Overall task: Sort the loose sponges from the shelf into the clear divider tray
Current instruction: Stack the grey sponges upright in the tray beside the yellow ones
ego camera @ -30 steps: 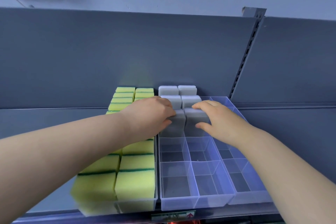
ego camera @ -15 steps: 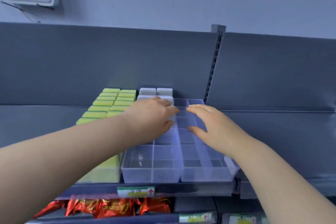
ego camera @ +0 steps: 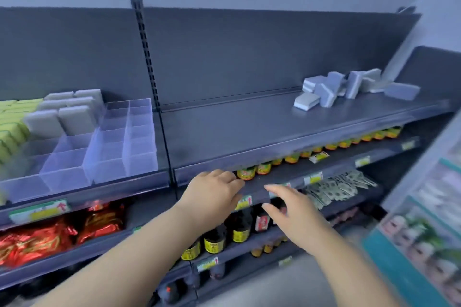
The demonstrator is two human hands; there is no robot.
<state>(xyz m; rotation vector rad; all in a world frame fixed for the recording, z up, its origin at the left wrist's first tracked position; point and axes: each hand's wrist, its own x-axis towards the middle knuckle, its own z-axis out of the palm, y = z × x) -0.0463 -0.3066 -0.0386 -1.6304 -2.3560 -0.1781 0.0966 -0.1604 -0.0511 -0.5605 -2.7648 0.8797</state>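
A clear divider tray (ego camera: 139, 157) stands on the left part of the top shelf. Grey sponges (ego camera: 62, 112) fill its back compartments and yellow-green sponges (ego camera: 10, 122) sit at the far left edge. A loose heap of grey sponges (ego camera: 344, 87) lies on the same shelf at the far right. My left hand (ego camera: 214, 194) hovers below the shelf's front edge with fingers apart and nothing in it. My right hand (ego camera: 291, 212) is beside it, lower, also holding nothing, fingers spread.
The top shelf (ego camera: 237, 129) is dark grey with a slotted upright (ego camera: 147, 57) behind the tray. Below are jars with yellow labels (ego camera: 294, 157), dark bottles (ego camera: 234, 232), red snack bags (ego camera: 37, 239) and small packets (ego camera: 334, 189). A glass-fronted cabinet (ego camera: 424, 219) stands at right.
Both hands have left the tray and dropped below the shelf edge. The view has swung right, so the tray now sits at left and the loose grey sponges have come into sight.
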